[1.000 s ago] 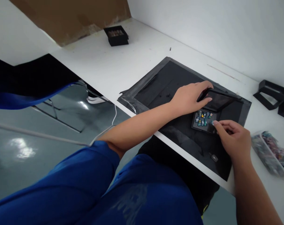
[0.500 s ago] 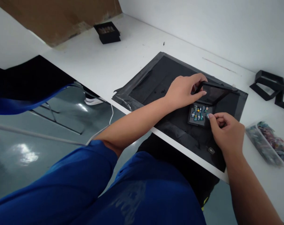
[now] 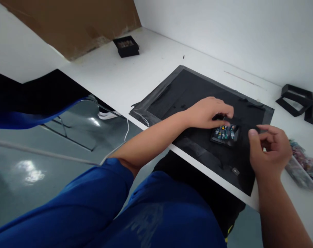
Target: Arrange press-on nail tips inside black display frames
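Observation:
A small black display box [image 3: 218, 140] lies on the black mat, its lid down. Several teal press-on nails [image 3: 225, 135], some with yellow or white details, show through the clear window. Over the back left of this box is my left hand [image 3: 206, 112], thumb and fingers apart; the thumb is at the box's back edge. My right hand [image 3: 271, 151] hovers to the right of the box, off it, with a gap between thumb and index finger and nothing visible in it. A small greyish tag-like piece [image 3: 235, 171] lies near the mat's front edge.
The black mat [image 3: 169, 89] is taped to a white table [image 3: 102, 75]. Black frames [image 3: 297, 93] stand at the right by the wall. A clear tray [image 3: 299, 174] of colourful packets is partly behind my right hand. Stacked black boxes [image 3: 127, 51] sit at the back left.
The box lid, raised before, is now down. My left hand has lowered with it and its fingers are apart. My right hand has left the nails and moved right. The view has shifted slightly.

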A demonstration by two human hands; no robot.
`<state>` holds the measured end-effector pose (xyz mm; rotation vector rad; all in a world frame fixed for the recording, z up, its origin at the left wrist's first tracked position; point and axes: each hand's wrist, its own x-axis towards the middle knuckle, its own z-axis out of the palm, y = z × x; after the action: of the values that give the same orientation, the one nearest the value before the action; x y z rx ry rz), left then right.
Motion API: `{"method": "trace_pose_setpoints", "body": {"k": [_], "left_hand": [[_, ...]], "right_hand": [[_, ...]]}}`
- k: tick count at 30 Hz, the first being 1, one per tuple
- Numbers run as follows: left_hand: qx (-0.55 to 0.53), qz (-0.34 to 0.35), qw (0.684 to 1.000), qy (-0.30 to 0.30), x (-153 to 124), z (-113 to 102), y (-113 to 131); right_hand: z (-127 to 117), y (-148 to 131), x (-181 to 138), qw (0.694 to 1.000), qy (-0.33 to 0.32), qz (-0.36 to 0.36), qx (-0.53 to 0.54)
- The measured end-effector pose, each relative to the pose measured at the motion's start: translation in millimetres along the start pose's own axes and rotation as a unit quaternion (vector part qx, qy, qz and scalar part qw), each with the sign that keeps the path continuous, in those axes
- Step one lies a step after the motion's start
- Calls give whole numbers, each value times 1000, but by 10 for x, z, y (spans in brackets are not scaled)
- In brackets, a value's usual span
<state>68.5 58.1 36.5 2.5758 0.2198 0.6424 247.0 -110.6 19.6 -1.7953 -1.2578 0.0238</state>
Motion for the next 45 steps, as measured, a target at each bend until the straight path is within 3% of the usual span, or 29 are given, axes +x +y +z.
{"method": "trace_pose_setpoints", "body": {"k": [4, 9, 21, 34, 40, 45], "left_hand": [[-39, 50, 997, -50, -28, -18, 56], [-14, 44, 996, -79, -38, 45, 81], [63, 64, 993, -74, -44, 214, 25], [154, 74, 976, -133, -77, 484, 176], [218, 39, 967, -128, -69, 429, 223], [277, 19, 954, -115, -259, 274, 249]], "right_hand": [[-87, 68, -61, 991, -107, -73, -30], [-151, 229, -52, 970, -210, -110, -58], [-110, 345, -3, 966, -232, -96, -61], [-51, 335, -63, 962, -238, -88, -101], [-58, 418, 25, 965, -240, -58, -87], [-82, 474, 96, 971, -227, -23, -77]]}}
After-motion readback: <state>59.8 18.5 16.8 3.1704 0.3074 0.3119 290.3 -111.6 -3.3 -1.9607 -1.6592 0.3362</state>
